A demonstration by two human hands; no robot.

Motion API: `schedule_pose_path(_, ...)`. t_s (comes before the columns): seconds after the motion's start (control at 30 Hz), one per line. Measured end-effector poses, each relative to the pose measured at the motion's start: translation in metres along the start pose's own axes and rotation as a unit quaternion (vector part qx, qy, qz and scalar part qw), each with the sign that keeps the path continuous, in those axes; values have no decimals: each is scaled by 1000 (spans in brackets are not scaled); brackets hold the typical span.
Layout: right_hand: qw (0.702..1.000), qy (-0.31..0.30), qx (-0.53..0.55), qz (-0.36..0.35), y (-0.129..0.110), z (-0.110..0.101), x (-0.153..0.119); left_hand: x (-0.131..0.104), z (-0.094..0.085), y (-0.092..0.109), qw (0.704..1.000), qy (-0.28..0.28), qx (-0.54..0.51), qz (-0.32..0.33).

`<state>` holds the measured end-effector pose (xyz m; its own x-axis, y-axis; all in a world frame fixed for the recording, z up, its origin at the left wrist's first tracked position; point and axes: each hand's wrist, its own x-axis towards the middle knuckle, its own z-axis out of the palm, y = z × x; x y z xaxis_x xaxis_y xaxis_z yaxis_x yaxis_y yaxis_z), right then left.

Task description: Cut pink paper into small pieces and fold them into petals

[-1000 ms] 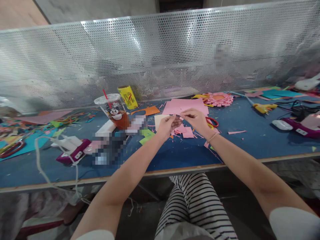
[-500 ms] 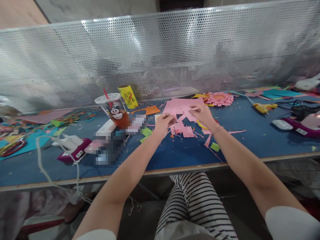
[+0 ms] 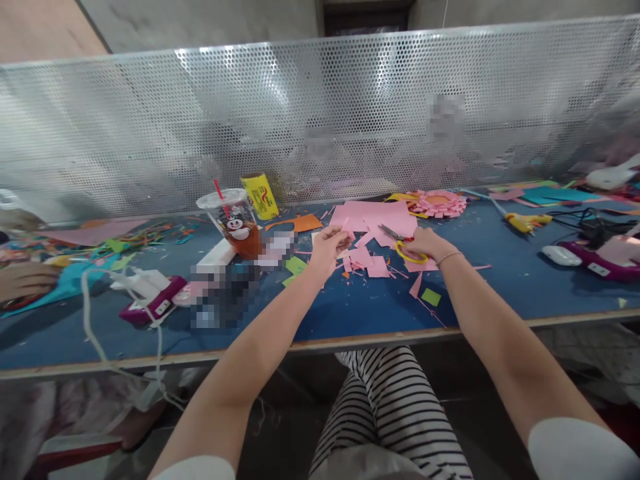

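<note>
My right hand (image 3: 429,244) is closed around the yellow and red handles of a pair of scissors (image 3: 395,235). Their blades point left over a pink paper sheet (image 3: 370,211). In a pinch, my left hand (image 3: 326,250) holds a small piece of pink paper (image 3: 349,235), partly hidden by the fingers. Between and below the hands lie several pink paper scraps (image 3: 378,267) and thin strips. A green scrap (image 3: 431,297) rests nearer the table's front edge. Behind the right hand sits a fringed pink paper ring (image 3: 440,203).
A plastic cup of brown drink (image 3: 241,233) with a red straw stands left, beside a yellow box (image 3: 260,195). Purple power strips (image 3: 155,301) with white cables lie left and right. A yellow glue gun (image 3: 527,221) is at right. Another person's hand (image 3: 25,283) rests far left.
My right hand has moved right and down and taken hold of the scissors. My left hand keeps its pinch nearly in place. At far left, another person's hand has come into view.
</note>
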<state>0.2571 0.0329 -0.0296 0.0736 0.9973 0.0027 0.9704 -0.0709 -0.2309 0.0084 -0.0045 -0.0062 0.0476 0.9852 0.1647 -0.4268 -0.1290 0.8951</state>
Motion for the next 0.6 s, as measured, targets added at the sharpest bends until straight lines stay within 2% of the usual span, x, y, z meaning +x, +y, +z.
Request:
schedule_pose_path(0.17,997,-47,-68,-9,-1,-1,0,-2,1,2,1000,14,-3,5)
schedule_pose_path(0.27,995,-29,-88,-22,1,-1,-1,-2,0,3,1000,14,-2,-1)
schedule_pose_path(0.37,997,20,-80,1,2,-3,-1,-1,-1,2,1000,8,4,-4)
schedule_pose_path(0.5,994,104,-9,-28,-8,-9,-4,2,-3,0,1000,-1,21,-8)
schedule_pose_path(0.6,986,108,107,-64,-25,-9,-11,2,-4,-1,999,-14,28,-11)
